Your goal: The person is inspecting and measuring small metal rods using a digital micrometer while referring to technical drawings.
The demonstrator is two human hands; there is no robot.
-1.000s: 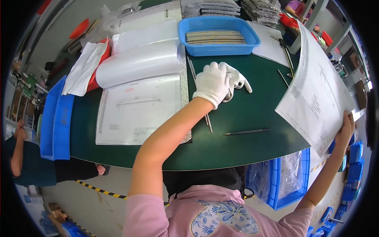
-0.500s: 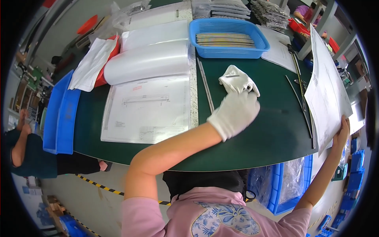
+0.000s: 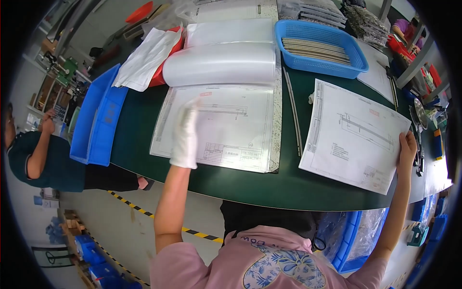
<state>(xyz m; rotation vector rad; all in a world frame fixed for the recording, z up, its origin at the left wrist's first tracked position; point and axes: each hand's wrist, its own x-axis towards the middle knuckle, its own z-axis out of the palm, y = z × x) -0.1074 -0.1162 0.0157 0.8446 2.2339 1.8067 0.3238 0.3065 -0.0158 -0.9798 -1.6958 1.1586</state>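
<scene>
My left hand, in a white glove, hovers over or touches the left side of a technical drawing in an opened stack of clear sleeves; motion smears its fingers. Bare, my right hand grips the right edge of a loose drawing sheet, its thumb on the printed face. That sheet lies over the right part of the table and faces up. A scrap of white cloth peeks out at the sheet's left edge; the sheet hides the rest. Two thin metal rods lie between the two drawings.
Turned-back sleeves curl up behind the left drawing. A blue basket of rods stands at the back, and a long blue bin at the left. Wrapped bundles lie far right. A person sits at left.
My left hand has swung left from the crumpled white cloth to the sleeved drawing. My right hand has brought the loose sheet leftward and down from nearly upright, covering most of the cloth.
</scene>
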